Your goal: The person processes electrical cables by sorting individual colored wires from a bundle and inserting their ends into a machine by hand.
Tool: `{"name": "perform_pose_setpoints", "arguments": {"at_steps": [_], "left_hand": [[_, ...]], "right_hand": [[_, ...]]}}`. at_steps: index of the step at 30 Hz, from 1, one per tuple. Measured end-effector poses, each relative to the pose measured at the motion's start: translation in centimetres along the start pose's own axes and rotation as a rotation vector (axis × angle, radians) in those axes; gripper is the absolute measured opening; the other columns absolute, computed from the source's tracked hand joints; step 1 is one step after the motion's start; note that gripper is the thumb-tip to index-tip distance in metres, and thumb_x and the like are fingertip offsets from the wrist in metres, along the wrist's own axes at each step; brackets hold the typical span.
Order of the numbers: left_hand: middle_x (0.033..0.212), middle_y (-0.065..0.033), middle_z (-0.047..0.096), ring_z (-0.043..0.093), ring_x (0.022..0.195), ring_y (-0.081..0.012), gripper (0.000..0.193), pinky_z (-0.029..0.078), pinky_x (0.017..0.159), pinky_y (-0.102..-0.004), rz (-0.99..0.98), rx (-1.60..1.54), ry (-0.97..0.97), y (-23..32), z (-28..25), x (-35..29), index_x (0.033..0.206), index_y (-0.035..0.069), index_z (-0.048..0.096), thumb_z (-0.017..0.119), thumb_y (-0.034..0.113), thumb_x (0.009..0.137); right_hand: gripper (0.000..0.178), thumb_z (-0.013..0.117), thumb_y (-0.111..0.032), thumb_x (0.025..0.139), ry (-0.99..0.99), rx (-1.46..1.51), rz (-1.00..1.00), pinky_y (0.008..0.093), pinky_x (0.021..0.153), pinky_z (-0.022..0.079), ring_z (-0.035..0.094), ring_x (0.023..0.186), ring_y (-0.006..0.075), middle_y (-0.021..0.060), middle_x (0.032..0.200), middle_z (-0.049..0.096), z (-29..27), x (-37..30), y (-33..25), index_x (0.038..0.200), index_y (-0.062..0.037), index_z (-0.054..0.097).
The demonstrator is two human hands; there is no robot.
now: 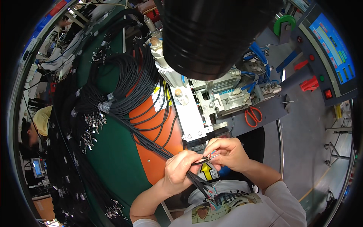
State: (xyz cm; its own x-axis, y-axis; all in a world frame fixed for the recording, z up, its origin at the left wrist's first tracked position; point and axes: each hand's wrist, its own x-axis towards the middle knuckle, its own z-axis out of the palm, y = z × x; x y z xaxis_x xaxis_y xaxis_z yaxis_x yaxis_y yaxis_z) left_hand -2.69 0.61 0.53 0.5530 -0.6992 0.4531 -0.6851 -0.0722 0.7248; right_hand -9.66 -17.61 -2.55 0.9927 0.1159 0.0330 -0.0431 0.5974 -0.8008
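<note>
My left hand (177,170) is closed round several black cables (155,146), whose stripped ends hang down below it in front of my shirt. Between the fingertips of my right hand (230,153) are the thin coloured wires (212,154) at the end of one cable, red, blue and white among them. The two hands almost meet just in front of the metal machine (193,121). From my left hand the cables run up and left to a large coiled bundle (124,83) bound with clear tape (104,107).
An orange panel (151,162) and a green tabletop (113,162) lie left, with more cable bundles (64,151) along the edge. A thick black tube (204,38) hangs overhead. Red-handled scissors (253,116) lie right of the machine, below a control screen (334,49). Another person (41,121) is far left.
</note>
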Motion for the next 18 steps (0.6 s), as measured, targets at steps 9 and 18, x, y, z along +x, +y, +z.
{"name": "perform_pose_setpoints", "arguments": {"at_steps": [9,18], "left_hand": [[0.064,-0.0079,0.053,0.055,0.052,-0.0246,0.016,0.042,0.049,-0.0353,-0.1,0.224,0.016,0.4,1.1,-0.3,0.084,0.001,0.059,0.071,0.004,0.073],[0.064,-0.0071,0.048,0.054,0.053,-0.0237,0.02,0.04,0.048,-0.0347,0.004,0.321,-0.048,0.0,1.3,0.1,0.083,0.001,0.058,0.071,0.009,0.07]], "right_hand": [[0.038,0.064,-0.007,0.08,0.155,-1.314,-0.655,0.035,0.07,0.05,0.063,0.088,0.0287,0.0124,0.107,0.061,1.1,-0.3,2.0,0.117,-0.0017,0.058],[0.017,0.061,-0.003,0.09,0.088,-0.219,-0.012,0.0235,0.073,0.052,0.064,0.086,0.0123,0.0114,0.103,0.062,-1.0,-0.3,-0.1,0.105,0.005,0.065]]}}
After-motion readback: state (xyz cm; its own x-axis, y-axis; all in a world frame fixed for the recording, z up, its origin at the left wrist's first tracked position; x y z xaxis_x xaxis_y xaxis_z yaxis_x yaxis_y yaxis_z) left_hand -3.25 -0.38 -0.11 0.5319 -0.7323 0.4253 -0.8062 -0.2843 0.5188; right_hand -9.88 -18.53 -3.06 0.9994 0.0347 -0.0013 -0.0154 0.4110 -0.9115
